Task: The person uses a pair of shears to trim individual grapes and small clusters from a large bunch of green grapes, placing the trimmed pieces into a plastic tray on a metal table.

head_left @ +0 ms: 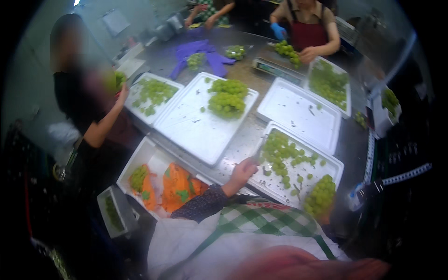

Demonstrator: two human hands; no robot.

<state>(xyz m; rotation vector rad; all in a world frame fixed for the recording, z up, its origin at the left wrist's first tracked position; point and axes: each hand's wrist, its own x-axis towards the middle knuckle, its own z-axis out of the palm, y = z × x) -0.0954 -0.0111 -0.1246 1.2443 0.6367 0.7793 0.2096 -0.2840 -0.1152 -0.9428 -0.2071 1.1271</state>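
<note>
My left hand (242, 173) is closed at the near left edge of a white tray (339, 168) of loose green grapes, around a thin dark object, perhaps scissors, too blurred to make out. At that tray's near right corner my right hand (325, 215), mostly hidden, grips a bunch of green grapes (319, 193). Loose grapes (280, 156) and bits of stem lie in the tray. To the left, a white box (127, 172) holds orange wrapping (179, 186) and another bunch.
A larger tray (182, 130) with bunches, an empty-looking tray (294, 116) and other grape trays (326, 84) cover the steel table (242, 70). Co-workers stand left (70, 93) and across (305, 32), handling grapes. Purple bags (214, 60) lie at the back; a crate (116, 214) sits lower left.
</note>
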